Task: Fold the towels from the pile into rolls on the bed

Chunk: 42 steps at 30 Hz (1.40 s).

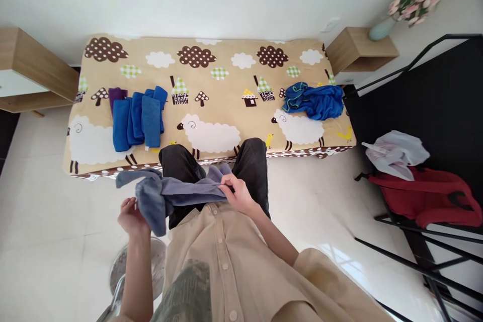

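Our left hand (132,219): fingers bent at the grey cloth (169,188), we can't tell if they hold it | folded blue cloths (138,118) lie on the bed (217,93) | grey cloth is in front of our legs (251,161) | our right hand (239,193): fingers pinch it | crumpled blue cloth (317,102) on the bed

One bed (219,93), beige cover printed with sheep, clouds and mushrooms. At nine o'clock on it: several folded blue cloths (138,115), overlapping in a row, a purple cloth (116,94) showing at the row's ten-o'clock corner; at three o'clock: crumpled blue fabric (320,103), heaped, partly green-edged.
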Motion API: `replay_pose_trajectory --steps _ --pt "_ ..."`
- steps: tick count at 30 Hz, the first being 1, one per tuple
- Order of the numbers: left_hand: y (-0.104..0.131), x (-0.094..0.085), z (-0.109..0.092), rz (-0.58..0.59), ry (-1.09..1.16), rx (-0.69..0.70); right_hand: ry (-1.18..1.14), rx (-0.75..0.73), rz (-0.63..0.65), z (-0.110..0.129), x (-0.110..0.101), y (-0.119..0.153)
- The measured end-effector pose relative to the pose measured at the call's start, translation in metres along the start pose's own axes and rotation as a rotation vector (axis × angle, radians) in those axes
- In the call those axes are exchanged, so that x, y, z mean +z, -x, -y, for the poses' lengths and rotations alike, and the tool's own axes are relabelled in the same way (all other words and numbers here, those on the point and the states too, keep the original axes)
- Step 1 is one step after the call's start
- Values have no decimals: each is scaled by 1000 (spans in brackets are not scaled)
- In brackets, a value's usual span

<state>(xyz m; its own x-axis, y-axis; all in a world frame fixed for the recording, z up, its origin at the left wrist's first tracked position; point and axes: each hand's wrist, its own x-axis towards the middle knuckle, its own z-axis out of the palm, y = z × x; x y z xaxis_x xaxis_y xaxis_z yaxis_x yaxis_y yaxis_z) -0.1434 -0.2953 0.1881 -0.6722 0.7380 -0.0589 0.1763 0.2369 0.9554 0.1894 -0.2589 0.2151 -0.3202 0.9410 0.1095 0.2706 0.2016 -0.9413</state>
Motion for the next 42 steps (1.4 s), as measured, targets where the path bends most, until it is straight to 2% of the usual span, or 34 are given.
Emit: replay_pose_trajectory --steps 2,3,4,5,7,8,9,10,11,14,17,19,22,24,26,31,34,38,42 --pt "7 -4 -14 -166 96 41 86 -66 87 13 -4 0" --pt "13 -5 -24 -173 128 99 137 -96 136 19 -4 1" --pt "19 -5 -36 -87 135 178 183 -125 187 24 -2 1" --pt "27 -3 -50 96 101 270 223 -151 233 28 0 1" --pt "41 5 -78 630 -58 469 279 -193 295 36 6 0" --pt "47 12 -91 848 -152 555 301 -212 309 38 8 -1" --pt "52 19 -100 969 -217 643 320 -230 313 40 10 -1" --pt "54 27 -107 1027 -276 707 338 -245 311 41 11 -2" --pt "56 34 -111 1037 -325 755 352 -257 303 42 11 -2" --pt "53 47 -109 1023 -453 827 365 -270 277 40 1 0" --pt "43 43 -98 1001 -555 926 352 -253 193 33 -26 8" --pt "34 30 -92 908 -608 1005 364 -209 65 27 -55 14" --pt "23 0 -87 697 -620 1141 424 -136 -129 19 -103 24" --pt "17 -21 -87 608 -630 1176 453 -117 -195 16 -128 30" --pt "12 -39 -90 560 -663 1160 447 -117 -184 15 -143 36" --pt "0 -65 -100 469 -785 1170 414 -64 61 13 -148 50" --pt "-4 -73 -102 440 -877 1139 417 -27 132 12 -146 57" --pt "-4 -81 -103 345 -962 1108 507 -74 136 15 -150 65" --pt "-2 -87 -105 181 -974 1088 660 -129 -2 19 -164 69"
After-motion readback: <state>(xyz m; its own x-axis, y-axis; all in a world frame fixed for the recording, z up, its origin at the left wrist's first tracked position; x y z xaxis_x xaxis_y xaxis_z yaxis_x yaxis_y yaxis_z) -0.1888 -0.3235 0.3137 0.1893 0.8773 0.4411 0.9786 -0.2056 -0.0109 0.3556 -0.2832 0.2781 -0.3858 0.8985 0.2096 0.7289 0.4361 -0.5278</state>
